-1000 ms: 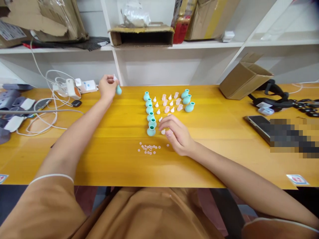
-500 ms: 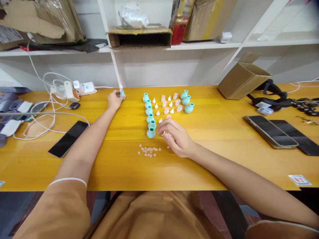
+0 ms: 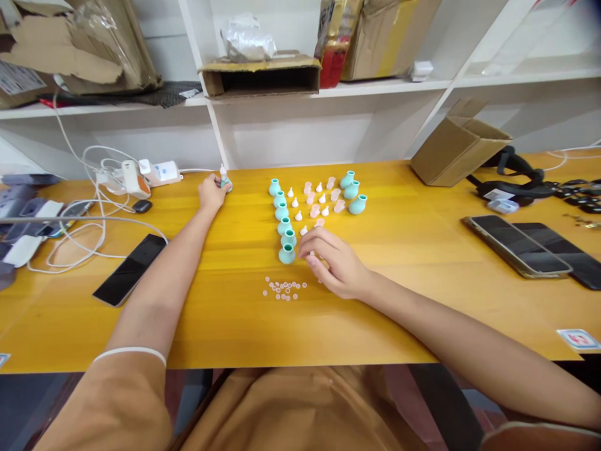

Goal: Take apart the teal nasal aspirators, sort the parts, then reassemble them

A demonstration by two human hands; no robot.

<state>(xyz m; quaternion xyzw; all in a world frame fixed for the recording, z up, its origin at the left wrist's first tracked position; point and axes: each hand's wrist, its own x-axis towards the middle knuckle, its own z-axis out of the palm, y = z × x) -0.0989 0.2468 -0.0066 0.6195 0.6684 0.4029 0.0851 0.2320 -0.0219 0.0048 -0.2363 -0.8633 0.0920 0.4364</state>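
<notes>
At the back left of the table my left hand (image 3: pixel 212 193) is closed round a small teal bottle (image 3: pixel 227 185) topped with a white pointed tip (image 3: pixel 223 170). My right hand (image 3: pixel 339 262) hovers over the middle, thumb and fingers curled but apart, close to the front teal pot (image 3: pixel 287 254). Part of a white cone shows between those fingers; whether they touch it I cannot tell. Several open-mouthed teal pots stand in a column left of the right hand. Beyond it lie white pointed tips (image 3: pixel 298 216) and pale pink pieces (image 3: pixel 339 206). Small translucent rings (image 3: pixel 283 287) lie scattered nearer me.
Three more teal pots (image 3: pixel 357 204) stand at the back right. A phone (image 3: pixel 130 269) and white cables lie left, beside my left forearm. Two phones (image 3: pixel 519 246), a headset and an open cardboard box (image 3: pixel 455 150) are on the right. Shelves rise behind the table.
My left hand has shifted slightly left and down with the teal bottle, whose white tip shows more upright. My right hand stays nearly in place. The view has moved slightly.
</notes>
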